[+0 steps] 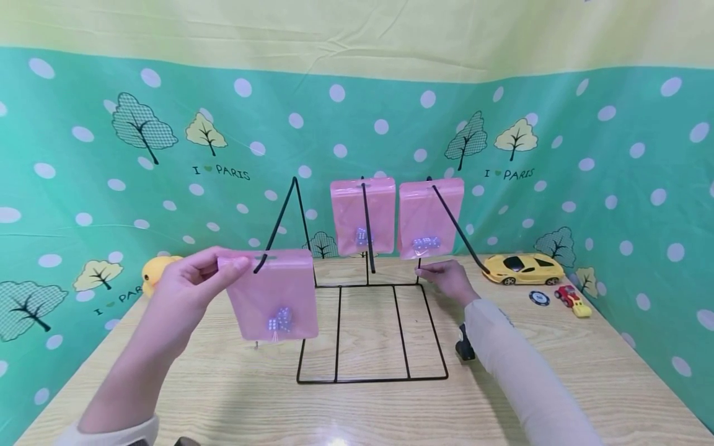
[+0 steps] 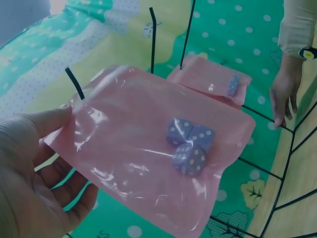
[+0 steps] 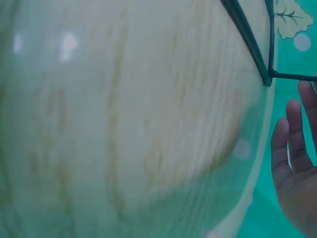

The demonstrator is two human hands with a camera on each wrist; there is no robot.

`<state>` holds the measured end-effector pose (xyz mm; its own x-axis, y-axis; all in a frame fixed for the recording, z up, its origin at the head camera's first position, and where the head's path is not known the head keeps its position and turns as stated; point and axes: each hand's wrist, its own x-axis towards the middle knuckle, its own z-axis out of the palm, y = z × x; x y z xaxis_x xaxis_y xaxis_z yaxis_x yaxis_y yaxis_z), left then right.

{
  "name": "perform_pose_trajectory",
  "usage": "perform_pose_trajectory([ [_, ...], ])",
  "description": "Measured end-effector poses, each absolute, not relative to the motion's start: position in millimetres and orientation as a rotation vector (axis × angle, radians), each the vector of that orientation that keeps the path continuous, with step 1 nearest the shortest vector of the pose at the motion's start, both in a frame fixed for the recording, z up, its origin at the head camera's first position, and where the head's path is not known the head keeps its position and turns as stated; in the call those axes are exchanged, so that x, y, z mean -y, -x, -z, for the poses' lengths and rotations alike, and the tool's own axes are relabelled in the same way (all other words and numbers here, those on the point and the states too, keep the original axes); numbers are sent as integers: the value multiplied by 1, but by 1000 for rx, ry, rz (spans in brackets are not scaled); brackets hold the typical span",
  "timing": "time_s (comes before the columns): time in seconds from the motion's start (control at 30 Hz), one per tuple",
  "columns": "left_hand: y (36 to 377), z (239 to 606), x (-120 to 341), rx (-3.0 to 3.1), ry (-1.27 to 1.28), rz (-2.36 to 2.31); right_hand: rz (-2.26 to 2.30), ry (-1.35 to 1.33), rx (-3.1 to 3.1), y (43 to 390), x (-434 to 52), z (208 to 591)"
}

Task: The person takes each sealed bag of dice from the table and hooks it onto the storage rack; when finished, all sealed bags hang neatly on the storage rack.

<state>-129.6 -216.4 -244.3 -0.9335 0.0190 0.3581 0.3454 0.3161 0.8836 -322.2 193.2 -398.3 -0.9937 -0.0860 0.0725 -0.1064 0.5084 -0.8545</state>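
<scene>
My left hand (image 1: 192,282) pinches the top left corner of a pink zip bag (image 1: 251,303) with purple dice (image 2: 187,148) inside. The left prong of a black wire rack (image 1: 337,334) comes through the bag's top slot, its tip sticking out in front. Two more pink bags hang on the other prongs, a middle bag (image 1: 348,210) and a right bag (image 1: 424,217), each with dice at the bottom. At the rack's rear right upright, my right hand (image 1: 449,280) pinches the wire with its fingertips; other fingers (image 3: 294,134) are fairly straight.
A yellow toy car (image 1: 524,269), a poker chip (image 1: 539,298) and a small red and yellow toy vehicle (image 1: 572,301) lie at the right. A yellow duck (image 1: 156,272) is partly behind my left hand. Patterned cloth (image 1: 379,148) hangs behind the wooden table (image 1: 251,396).
</scene>
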Motion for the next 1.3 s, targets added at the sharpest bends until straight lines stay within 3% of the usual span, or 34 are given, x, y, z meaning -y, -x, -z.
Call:
perform_pose_trajectory([
  [1.3, 214, 237, 193, 2154, 91, 1653, -1516, -184, 2727, 325, -196, 402],
])
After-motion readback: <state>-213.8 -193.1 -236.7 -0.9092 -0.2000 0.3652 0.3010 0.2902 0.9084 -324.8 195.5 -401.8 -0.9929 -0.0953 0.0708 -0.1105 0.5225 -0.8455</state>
